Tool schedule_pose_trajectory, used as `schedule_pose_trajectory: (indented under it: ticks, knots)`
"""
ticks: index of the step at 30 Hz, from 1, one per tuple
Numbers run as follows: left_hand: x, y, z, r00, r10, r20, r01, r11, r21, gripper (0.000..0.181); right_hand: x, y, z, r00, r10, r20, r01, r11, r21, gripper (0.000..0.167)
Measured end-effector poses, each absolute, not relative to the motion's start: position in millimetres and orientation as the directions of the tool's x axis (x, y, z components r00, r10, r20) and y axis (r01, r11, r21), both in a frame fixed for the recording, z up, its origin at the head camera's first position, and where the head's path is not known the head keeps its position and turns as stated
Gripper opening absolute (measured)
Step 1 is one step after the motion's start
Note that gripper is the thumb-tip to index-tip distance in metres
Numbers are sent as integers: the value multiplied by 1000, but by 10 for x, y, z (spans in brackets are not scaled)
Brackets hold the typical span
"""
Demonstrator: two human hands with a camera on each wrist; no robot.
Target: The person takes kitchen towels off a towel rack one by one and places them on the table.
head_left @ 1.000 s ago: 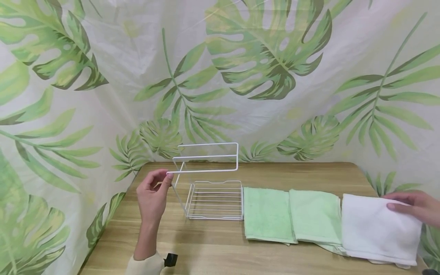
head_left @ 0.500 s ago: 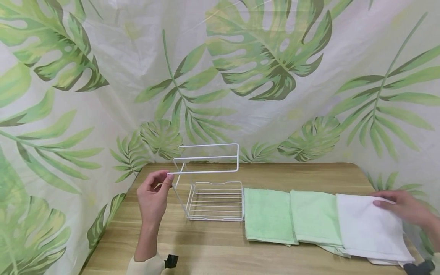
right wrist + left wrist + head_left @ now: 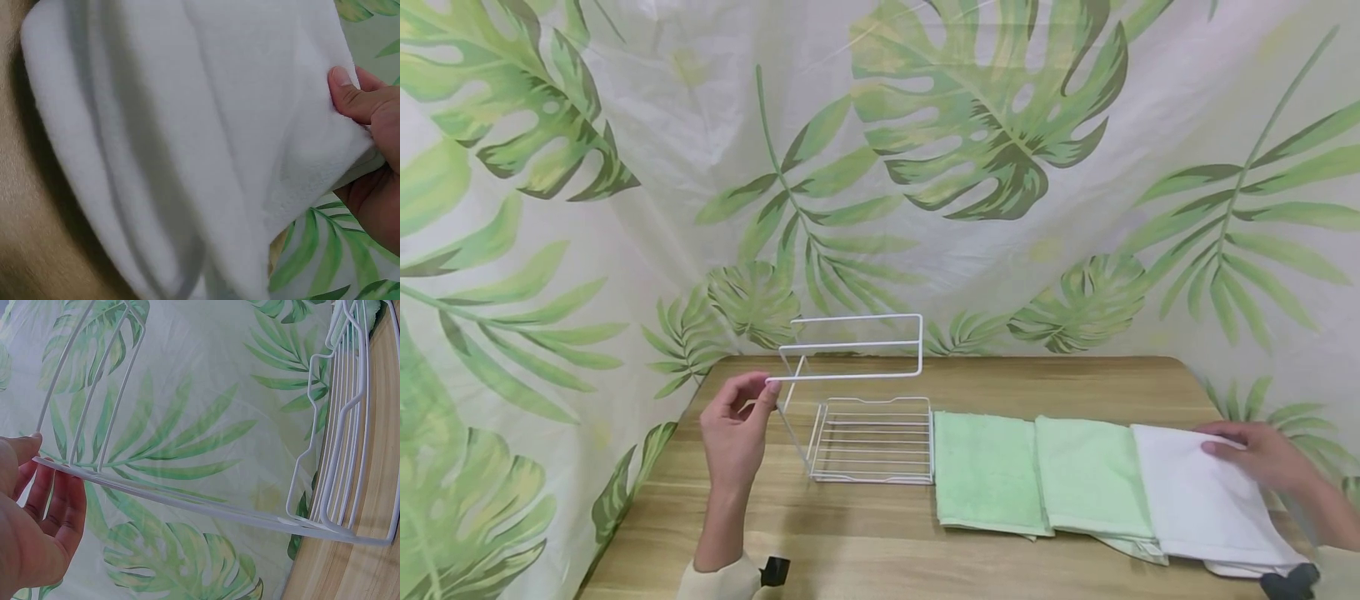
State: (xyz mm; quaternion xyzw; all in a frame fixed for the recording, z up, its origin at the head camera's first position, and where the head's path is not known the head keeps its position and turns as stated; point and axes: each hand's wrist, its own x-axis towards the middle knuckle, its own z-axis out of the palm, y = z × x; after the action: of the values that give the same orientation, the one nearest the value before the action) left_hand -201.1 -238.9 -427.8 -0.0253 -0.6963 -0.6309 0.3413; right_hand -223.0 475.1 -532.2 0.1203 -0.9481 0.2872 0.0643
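Note:
A white wire rack (image 3: 872, 478) stands on the table, with a slatted base below and a looped frame above. My left hand (image 3: 735, 433) pinches the near left corner of the upper frame between thumb and fingers, as the left wrist view also shows. At the right end of the row lies a white towel (image 3: 1206, 500). My right hand (image 3: 1262, 458) pinches its far right edge, thumb on top; in the right wrist view the cloth (image 3: 181, 137) hangs in soft folds from this grip. Two folded green towels, one darker (image 3: 988, 472) and one paler (image 3: 1097, 477), lie between rack and white towel.
The wooden table (image 3: 850, 550) carries everything and has rounded far corners. A leaf-printed curtain (image 3: 970, 250) hangs close behind it and along the left side. Part of another white layer (image 3: 1232, 570) shows under the white towel's near edge.
My right hand has moved left with the white towel's edge, so the towel's right side is drawn inward and its left edge lies over the paler green towel. The left hand stays on the rack.

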Motion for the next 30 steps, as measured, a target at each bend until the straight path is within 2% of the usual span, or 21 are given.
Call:
schedule_pose_trajectory:
  ticks: [10,16,30]
  knots:
    - [-1998,-2368,-4265,-761,-389,519,475,211,854,16,-2270,4735,-5444,-976,-168,141,-217,829,-515,22]
    - [-1990,-2354,-4261,-766,-391,511,467,208,859,18,-2250,4699,-5486,-976,-155,156,-215,818,-533,19]
    - [-2035,-2349,-4263,-771,-388,506,471,187,862,17,-2261,4730,-5490,-974,-146,175,-211,867,-451,22]
